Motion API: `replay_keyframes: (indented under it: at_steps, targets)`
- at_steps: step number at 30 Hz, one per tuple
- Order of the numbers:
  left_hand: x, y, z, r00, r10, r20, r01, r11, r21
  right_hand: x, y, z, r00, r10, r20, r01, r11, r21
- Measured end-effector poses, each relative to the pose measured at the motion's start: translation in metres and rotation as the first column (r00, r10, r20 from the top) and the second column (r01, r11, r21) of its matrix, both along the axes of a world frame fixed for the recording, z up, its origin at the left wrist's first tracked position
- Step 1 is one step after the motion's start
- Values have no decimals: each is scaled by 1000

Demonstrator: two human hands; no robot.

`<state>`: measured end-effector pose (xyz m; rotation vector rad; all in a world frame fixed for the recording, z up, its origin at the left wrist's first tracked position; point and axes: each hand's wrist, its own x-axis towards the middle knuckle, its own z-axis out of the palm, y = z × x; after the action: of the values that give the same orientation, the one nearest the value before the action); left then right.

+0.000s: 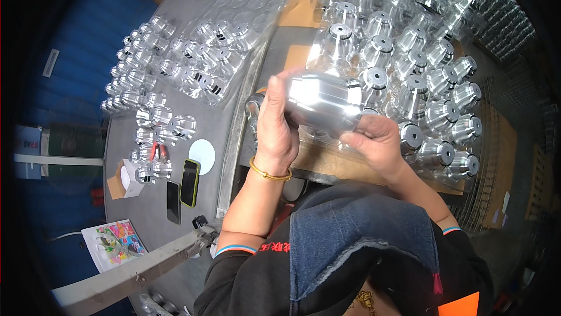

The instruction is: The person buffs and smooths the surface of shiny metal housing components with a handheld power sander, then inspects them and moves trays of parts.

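A shiny silver metal part (324, 104), barrel-shaped with flat facets round its side, is held on its side in front of my chest. My left hand (277, 122), with a gold bangle at the wrist, wraps round its left end. At its lower right, the fingers and thumb of my right hand (374, 140) grip the narrower end. The part is slightly smeared by motion, and my left fingers are mostly hidden behind it. Just beyond my right hand, many similar silver parts (412, 88) stand in rows in clear plastic trays.
On the grey table (225, 140) to the left, more silver parts (140, 59) stand beside a clear plastic tray (257, 15). Nearer lie a white disc (202, 157), a green-edged phone (189, 182), a black phone (173, 202) and a small box (124, 180). A metal bar (137, 275) crosses at lower left.
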<state>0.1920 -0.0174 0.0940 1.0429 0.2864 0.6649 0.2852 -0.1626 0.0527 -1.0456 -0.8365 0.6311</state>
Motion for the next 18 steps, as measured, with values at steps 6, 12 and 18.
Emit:
replay_keyframes:
  at_steps: [6,12,18]
  targets:
    - [-2,-3,7,999,29,-45,-28,999,27,5,1,7,974,113,-197,-113,994,9]
    - [-2,-4,4,996,63,-59,-63,998,9,2,2,7,971,91,-220,-92,996,7]
    - [1,-2,0,997,63,-42,-63,998,-8,1,0,12,981,92,-171,-97,995,-21]
